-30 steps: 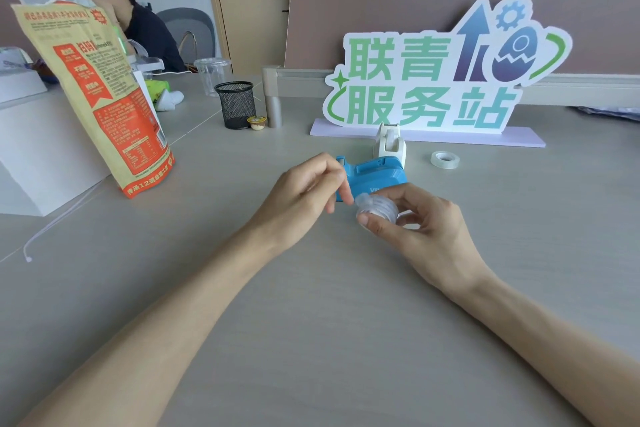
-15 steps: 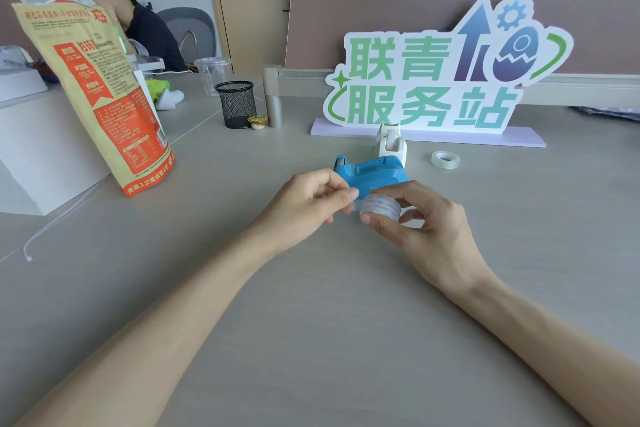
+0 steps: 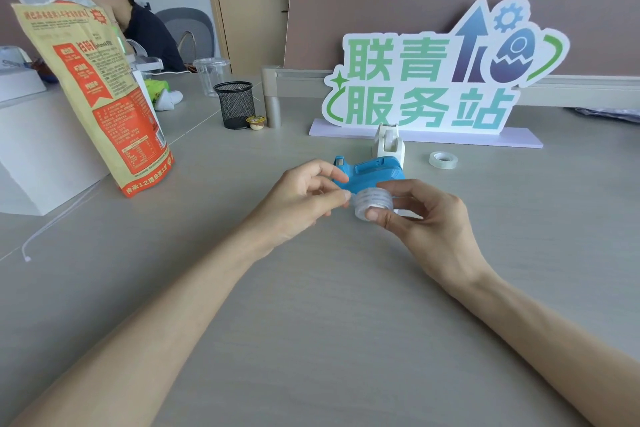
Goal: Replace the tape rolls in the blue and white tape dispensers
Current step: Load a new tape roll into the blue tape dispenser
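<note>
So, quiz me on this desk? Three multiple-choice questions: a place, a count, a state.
1. Where is the white dispenser? A) just behind the blue dispenser B) on a chair C) in a cup
2. How many tape rolls are outside the dispensers? A) one B) two C) four
3. The right hand is: A) flat and open B) curled, empty C) gripping a roll
Answers: 1 A, it stands right behind the blue one. 2 B, the gripped roll plus a spare roll on the table. 3 C, its fingers curl round the roll.
</note>
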The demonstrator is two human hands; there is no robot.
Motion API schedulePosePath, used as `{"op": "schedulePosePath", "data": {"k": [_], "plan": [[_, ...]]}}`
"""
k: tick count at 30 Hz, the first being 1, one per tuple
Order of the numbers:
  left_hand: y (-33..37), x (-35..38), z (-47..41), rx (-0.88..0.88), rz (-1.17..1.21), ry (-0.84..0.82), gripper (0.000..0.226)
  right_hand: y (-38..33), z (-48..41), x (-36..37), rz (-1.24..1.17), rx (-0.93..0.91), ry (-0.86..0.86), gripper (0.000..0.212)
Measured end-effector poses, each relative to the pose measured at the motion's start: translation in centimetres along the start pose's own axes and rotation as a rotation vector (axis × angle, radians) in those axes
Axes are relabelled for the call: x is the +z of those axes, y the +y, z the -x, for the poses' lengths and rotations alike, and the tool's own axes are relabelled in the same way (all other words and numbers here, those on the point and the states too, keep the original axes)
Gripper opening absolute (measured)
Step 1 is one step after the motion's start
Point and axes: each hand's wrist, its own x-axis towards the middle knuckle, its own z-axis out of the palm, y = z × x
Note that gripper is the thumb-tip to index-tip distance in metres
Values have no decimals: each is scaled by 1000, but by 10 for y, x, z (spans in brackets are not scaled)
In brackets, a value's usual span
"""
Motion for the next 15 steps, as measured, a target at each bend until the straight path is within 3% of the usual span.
{"op": "schedulePosePath", "data": {"k": [15], "plan": [[-12, 26, -58, 407, -333, 455, 9, 21, -55, 3, 49, -51, 274, 24]]}}
